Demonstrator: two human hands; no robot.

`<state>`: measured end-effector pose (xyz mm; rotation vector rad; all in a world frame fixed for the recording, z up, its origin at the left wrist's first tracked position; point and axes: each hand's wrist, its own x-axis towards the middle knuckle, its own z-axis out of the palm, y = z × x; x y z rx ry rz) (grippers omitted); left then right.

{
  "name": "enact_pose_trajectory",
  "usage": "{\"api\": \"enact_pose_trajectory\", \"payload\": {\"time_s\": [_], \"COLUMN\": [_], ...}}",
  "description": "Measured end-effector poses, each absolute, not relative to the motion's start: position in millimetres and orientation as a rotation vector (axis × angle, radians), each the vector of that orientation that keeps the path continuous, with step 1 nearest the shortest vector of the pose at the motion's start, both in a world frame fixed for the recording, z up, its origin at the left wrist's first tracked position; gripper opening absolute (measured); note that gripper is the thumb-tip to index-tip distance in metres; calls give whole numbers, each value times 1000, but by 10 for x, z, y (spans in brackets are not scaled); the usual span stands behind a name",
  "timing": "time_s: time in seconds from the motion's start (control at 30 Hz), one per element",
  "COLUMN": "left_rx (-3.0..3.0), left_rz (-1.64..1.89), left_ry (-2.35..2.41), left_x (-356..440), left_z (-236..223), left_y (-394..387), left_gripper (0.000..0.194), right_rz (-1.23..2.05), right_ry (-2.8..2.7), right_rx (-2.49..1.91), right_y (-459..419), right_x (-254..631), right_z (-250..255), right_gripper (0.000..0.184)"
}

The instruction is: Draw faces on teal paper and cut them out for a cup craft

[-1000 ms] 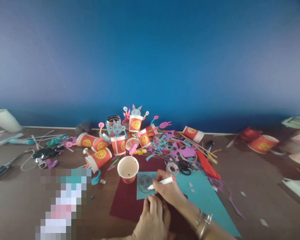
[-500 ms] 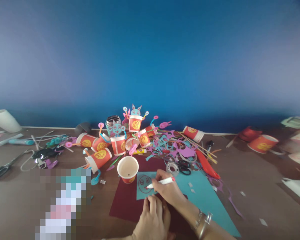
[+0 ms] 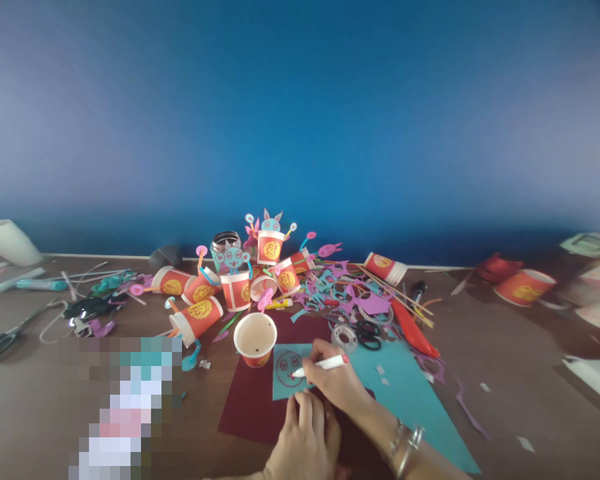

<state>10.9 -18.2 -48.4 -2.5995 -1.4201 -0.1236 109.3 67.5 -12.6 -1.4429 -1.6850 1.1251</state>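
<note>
My right hand [image 3: 325,373] is closed around a white marker [image 3: 325,363] with a red end. Its tip touches the mouth area of a face drawn in red on a light blue paper piece [image 3: 280,389]. The drawing has a round outline and two ringed eyes. Fingers extended, my left hand [image 3: 305,437] lies at the lower edge of that piece, pressing down on it. Beneath are a dark red sheet [image 3: 253,417] and a larger light blue sheet [image 3: 420,400]. An upright paper cup [image 3: 255,337] stands just left of the drawing.
Behind lie decorated red cups [image 3: 236,291], a heap of paper scraps [image 3: 340,287], a tape roll [image 3: 345,338] and black-handled scissors [image 3: 369,335]. Another pair of scissors [image 3: 3,343] is far left. A red pouch-like item [image 3: 414,330] and a fallen cup [image 3: 525,288] are on the right.
Almost nothing differs. The marker tip stays near the drawn mouth, and both hands keep their places; the whole view has shifted very slightly.
</note>
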Motion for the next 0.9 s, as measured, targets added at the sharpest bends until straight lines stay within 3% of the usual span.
{"api": "enact_pose_trajectory", "payload": {"time_s": [0.23, 0.43, 0.9], "left_rx": [-2589, -2579, -2608], "left_rz": [-154, -148, -102], "left_ry": [-1401, -1398, -1398], "left_x": [111, 109, 112], "left_z": [-508, -511, -503], "left_y": [-176, -177, -172], "left_gripper": [72, 72, 73], "right_rz": [1214, 1146, 1241], "right_ry": [-1386, -1513, -1574], "right_rx": [-1303, -1342, -1354], "right_y": [775, 838, 822], "right_x": [1129, 1132, 1104], "right_z": [-144, -141, -151], "right_gripper": [29, 21, 23]}}
